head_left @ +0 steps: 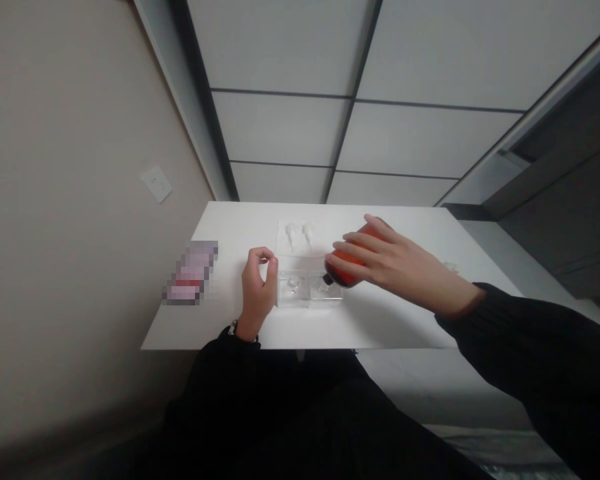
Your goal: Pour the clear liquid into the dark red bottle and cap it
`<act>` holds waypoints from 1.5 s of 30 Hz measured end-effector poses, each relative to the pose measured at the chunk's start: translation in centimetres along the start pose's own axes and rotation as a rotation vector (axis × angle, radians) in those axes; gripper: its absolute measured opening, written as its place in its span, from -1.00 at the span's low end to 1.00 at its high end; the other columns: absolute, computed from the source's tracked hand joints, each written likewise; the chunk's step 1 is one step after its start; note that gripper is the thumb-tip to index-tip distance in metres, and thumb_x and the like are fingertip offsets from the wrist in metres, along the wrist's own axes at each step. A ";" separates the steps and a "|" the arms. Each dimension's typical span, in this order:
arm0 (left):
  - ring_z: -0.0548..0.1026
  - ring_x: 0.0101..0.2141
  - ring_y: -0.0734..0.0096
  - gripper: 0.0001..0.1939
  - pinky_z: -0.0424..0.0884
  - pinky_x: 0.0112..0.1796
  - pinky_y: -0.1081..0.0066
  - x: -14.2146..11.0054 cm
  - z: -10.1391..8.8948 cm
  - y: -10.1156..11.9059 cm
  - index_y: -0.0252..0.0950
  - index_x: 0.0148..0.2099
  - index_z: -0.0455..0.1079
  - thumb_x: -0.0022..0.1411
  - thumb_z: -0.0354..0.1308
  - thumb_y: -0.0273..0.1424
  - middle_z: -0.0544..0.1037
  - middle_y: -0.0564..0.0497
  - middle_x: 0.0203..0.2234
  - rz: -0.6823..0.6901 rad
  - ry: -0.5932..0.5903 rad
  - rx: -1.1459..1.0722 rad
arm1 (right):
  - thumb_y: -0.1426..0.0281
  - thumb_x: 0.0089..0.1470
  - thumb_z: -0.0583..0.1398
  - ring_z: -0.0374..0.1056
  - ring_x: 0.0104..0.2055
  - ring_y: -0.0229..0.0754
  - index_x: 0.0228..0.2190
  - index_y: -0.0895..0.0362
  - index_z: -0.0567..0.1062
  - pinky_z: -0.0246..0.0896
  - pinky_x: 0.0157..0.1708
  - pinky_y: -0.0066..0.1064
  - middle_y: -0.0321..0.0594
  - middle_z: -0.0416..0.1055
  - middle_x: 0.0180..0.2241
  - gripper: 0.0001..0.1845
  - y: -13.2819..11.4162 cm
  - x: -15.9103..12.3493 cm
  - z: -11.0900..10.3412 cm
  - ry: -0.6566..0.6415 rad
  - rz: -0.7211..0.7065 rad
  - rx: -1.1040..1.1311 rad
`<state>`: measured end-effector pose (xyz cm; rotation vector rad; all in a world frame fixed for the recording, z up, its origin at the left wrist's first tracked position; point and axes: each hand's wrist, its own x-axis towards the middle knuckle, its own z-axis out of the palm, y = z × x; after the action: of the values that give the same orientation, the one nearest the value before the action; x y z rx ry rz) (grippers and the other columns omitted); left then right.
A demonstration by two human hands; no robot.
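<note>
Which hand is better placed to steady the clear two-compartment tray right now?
Left, probably. The left hand shows nothing in its grip and sits curled just beside the clear two-compartment tray. The right hand is gripping the amber bottle, tilted neck-down above the tray.

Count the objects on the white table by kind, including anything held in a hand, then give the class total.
Amber bottle: 1
Clear divided tray: 1
White paper sheet: 1
Small white pieces: 2
Blurred packet: 1
Total: 6
</note>
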<state>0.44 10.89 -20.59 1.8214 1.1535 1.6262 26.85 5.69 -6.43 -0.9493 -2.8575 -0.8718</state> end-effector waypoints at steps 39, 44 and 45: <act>0.54 -0.21 0.26 -0.79 0.47 -0.12 0.28 0.5 0.4 -1.6 -0.19 -0.11 0.34 0.47 0.03 -0.18 0.51 -0.01 -0.29 -0.074 -0.048 0.022 | 0.55 0.37 0.16 0.48 -0.15 -0.12 -0.06 0.04 0.60 -0.12 0.42 0.03 -0.36 0.62 -0.20 -0.74 0.1 3.3 -1.5 -0.065 -0.192 -0.210; 0.53 -0.22 0.26 -0.76 0.46 -0.13 0.29 0.6 0.5 -1.8 -0.19 -0.12 0.33 0.47 0.01 -0.14 0.50 0.00 -0.31 -0.092 -0.056 0.030 | 0.55 0.39 0.12 0.48 -0.13 -0.14 -0.03 0.05 0.58 -0.14 0.44 0.04 -0.34 0.61 -0.17 -0.71 0.0 3.7 -1.6 -0.094 -0.212 -0.219; 0.53 -0.22 0.26 -0.75 0.46 -0.13 0.29 0.6 0.5 -1.8 -0.19 -0.12 0.32 0.48 0.00 -0.13 0.50 0.00 -0.31 -0.096 -0.057 0.031 | 0.56 0.39 0.12 0.49 -0.13 -0.14 -0.03 0.05 0.58 -0.14 0.44 0.04 -0.33 0.61 -0.17 -0.71 0.0 3.7 -1.7 -0.099 -0.215 -0.219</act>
<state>0.37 12.45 -21.74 1.7910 1.2282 1.5006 23.56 6.89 -4.37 -0.7258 -3.0385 -1.2102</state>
